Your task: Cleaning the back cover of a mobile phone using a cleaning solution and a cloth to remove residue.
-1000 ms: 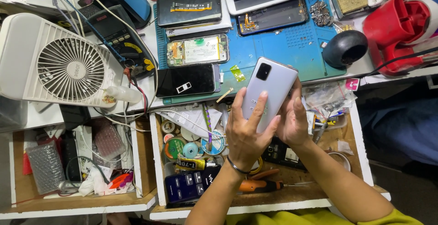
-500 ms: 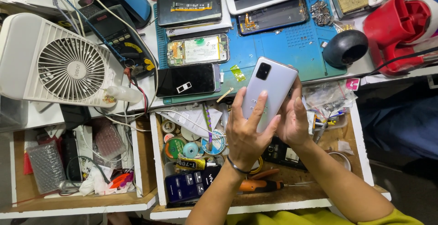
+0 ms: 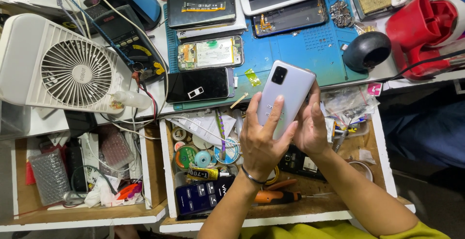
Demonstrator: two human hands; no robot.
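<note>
Both my hands hold a silver smartphone [image 3: 288, 88] back side up, its dark camera block toward the top left. My left hand [image 3: 264, 139] grips its lower left, fingers spread over the back cover. My right hand [image 3: 312, 127] clasps the lower right edge, fingers pressing on the back. The phone hovers over the front edge of a blue work mat [image 3: 300, 52] and an open drawer [image 3: 167, 171]. On the mat lie a black phone [image 3: 201, 85] face up and an opened phone with its board exposed [image 3: 209, 52].
A white desk fan [image 3: 63, 64] stands at left beside a multimeter [image 3: 128, 40]. Stacked screens [image 3: 290, 6], a black round object [image 3: 366, 50] and a red tool [image 3: 424, 23] sit at the back. The drawer holds tape rolls [image 3: 203, 154], a glue tube [image 3: 206, 174] and an orange screwdriver [image 3: 278, 197].
</note>
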